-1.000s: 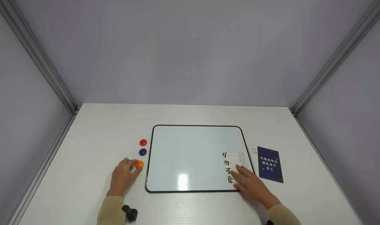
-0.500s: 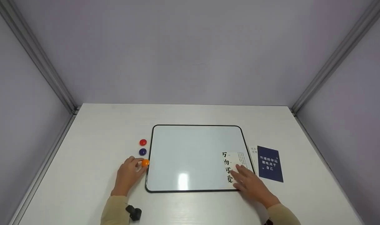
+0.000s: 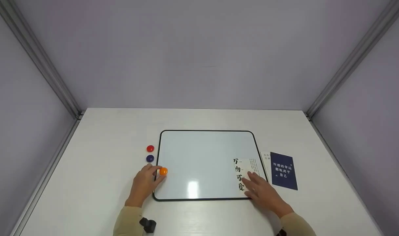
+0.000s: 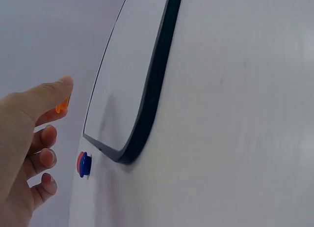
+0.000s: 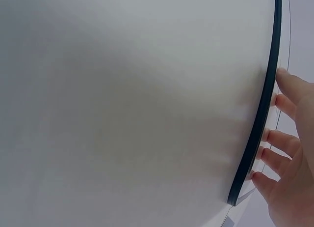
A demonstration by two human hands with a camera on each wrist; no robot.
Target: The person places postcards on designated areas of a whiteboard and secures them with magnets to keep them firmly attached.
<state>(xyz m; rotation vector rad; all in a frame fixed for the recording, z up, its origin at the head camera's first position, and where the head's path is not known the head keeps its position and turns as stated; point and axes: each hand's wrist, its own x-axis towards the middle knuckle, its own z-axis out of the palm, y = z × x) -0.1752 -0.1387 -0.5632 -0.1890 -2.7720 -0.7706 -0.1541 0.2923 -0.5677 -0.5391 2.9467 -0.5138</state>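
Observation:
Between thumb and index finger, my left hand (image 3: 144,183) pinches a round orange magnet (image 3: 163,171) over the left edge of a black-framed whiteboard (image 3: 202,157). In the left wrist view the orange magnet (image 4: 62,105) shows between the fingertips, raised off the board, with the other fingers loosely bent. My right hand (image 3: 262,193) rests with spread fingers on a cream card (image 3: 240,170) with black lettering, at the board's lower right. Part of that card is hidden under the hand. In the right wrist view the fingertips (image 5: 282,74) touch down just inside the black frame.
A red magnet (image 3: 150,148) and a dark blue magnet (image 3: 149,158) lie on the white table (image 3: 120,131), left of the board. Right of the board, a navy card (image 3: 284,171) with white writing partly covers a pale card (image 3: 266,160). Grey walls enclose the table's back and sides.
My left hand has moved right with the orange magnet, from the table beside the board to over the board's left edge. The right hand has stayed on the cream card.

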